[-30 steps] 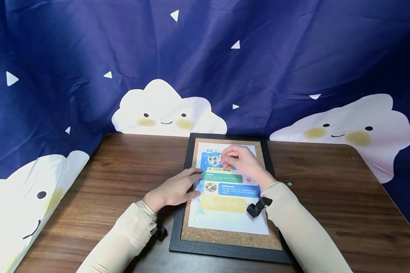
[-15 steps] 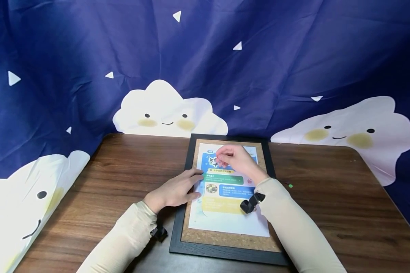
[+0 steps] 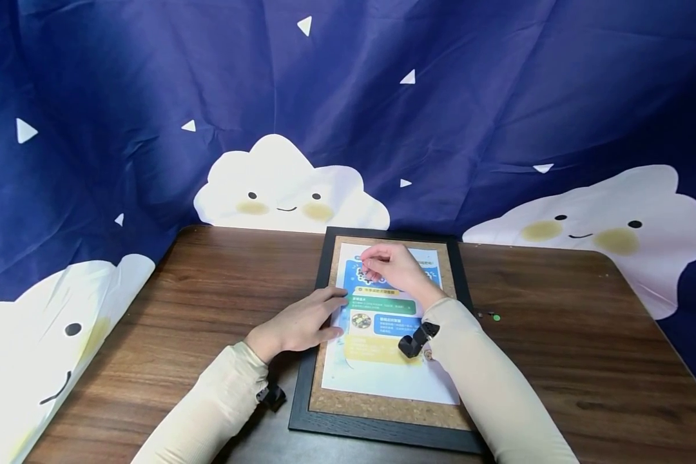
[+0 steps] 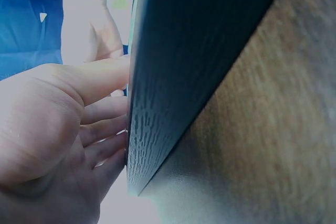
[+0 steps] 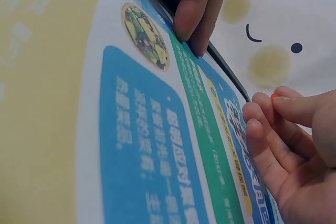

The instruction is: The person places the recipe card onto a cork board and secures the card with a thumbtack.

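Observation:
A colourful printed poster point(image 3: 383, 381) lies on a cork board point(image 3: 377, 406) with a black frame. My left hand point(image 3: 298, 322) rests its fingers on the poster's left edge, spread fairly straight across the frame's side. Over the poster's title, near its upper left, is my right hand point(image 3: 400, 267). In the right wrist view this hand point(image 5: 307, 150) pinches a tiny orange-red push pin point(image 5: 274, 97) between thumb and forefinger; most of the pin is hidden. The left wrist view shows my left hand point(image 4: 47, 124) against the black frame side point(image 4: 163, 87).
On the brown wooden table point(image 3: 557, 361), just right of the board, lie a small green pin point(image 3: 495, 318) and darker small bits beside it. A blue curtain point(image 3: 348, 96) with white clouds hangs behind the table's far edge.
My right hand has moved a little left over the poster's title, toward its upper left corner, still pinching the pin. The left hand stays in place on the poster's edge.

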Demonstrator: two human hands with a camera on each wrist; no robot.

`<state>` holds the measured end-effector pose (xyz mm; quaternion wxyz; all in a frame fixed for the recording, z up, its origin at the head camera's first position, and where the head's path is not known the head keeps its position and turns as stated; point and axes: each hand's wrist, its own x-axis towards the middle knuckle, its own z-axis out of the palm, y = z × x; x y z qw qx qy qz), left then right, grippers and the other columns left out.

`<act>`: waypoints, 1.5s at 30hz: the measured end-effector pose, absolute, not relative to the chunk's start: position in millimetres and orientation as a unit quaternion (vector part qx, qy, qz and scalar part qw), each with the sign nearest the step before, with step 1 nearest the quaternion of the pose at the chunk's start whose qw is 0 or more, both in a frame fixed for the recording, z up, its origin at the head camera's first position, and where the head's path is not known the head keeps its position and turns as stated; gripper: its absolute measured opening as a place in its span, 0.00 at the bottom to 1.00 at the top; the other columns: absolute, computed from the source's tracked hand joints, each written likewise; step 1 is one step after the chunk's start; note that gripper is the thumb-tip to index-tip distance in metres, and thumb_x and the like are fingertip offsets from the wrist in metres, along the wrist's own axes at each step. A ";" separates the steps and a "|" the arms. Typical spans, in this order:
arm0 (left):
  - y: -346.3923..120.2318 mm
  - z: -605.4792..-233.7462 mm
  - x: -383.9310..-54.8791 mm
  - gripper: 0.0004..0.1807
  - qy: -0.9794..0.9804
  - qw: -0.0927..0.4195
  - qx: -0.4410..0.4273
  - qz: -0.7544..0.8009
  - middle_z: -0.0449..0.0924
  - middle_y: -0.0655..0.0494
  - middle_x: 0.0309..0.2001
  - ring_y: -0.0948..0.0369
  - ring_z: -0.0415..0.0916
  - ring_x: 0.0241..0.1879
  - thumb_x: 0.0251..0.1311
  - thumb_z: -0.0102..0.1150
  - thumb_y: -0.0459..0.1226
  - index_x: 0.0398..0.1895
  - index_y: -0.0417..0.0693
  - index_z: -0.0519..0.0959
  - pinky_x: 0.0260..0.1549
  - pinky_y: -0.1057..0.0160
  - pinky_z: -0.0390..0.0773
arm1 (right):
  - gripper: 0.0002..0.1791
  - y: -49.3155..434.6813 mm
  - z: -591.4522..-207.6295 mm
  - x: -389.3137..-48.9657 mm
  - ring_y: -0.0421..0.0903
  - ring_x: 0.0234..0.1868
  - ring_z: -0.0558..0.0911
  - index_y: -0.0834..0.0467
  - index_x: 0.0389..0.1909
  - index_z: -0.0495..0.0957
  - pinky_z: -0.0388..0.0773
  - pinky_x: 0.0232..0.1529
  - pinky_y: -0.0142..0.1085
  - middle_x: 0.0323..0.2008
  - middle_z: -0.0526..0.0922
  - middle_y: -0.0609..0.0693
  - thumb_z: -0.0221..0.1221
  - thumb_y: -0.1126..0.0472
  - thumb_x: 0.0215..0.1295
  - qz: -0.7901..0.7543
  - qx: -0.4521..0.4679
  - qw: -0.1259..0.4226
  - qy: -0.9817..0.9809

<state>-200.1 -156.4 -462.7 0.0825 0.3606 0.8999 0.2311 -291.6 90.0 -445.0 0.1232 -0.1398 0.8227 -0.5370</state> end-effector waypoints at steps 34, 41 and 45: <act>-155.1 -466.2 -201.8 0.33 0.895 0.079 0.373 0.233 0.65 0.39 0.80 0.45 0.64 0.79 0.79 0.62 0.45 0.76 0.32 0.71 0.74 0.49 0.72 | 0.10 62.3 -448.5 -316.8 0.46 0.33 0.87 0.67 0.54 0.84 0.87 0.36 0.34 0.43 0.91 0.63 0.58 0.68 0.81 -0.555 -0.096 0.135 0.815; -155.0 -455.0 -196.6 0.33 0.900 0.088 0.361 0.226 0.64 0.39 0.80 0.45 0.63 0.80 0.78 0.63 0.43 0.76 0.31 0.70 0.76 0.48 0.71 | 0.11 53.2 -447.5 -323.6 0.45 0.33 0.86 0.69 0.55 0.84 0.86 0.36 0.33 0.42 0.89 0.63 0.57 0.68 0.82 -0.544 -0.113 0.134 0.820; -158.1 -461.8 -197.8 0.32 0.902 0.081 0.360 0.222 0.65 0.41 0.80 0.47 0.64 0.80 0.81 0.60 0.46 0.77 0.33 0.71 0.75 0.50 0.72 | 0.11 47.4 -446.7 -325.9 0.44 0.30 0.84 0.68 0.55 0.84 0.85 0.34 0.32 0.41 0.88 0.61 0.57 0.67 0.82 -0.539 -0.105 0.139 0.824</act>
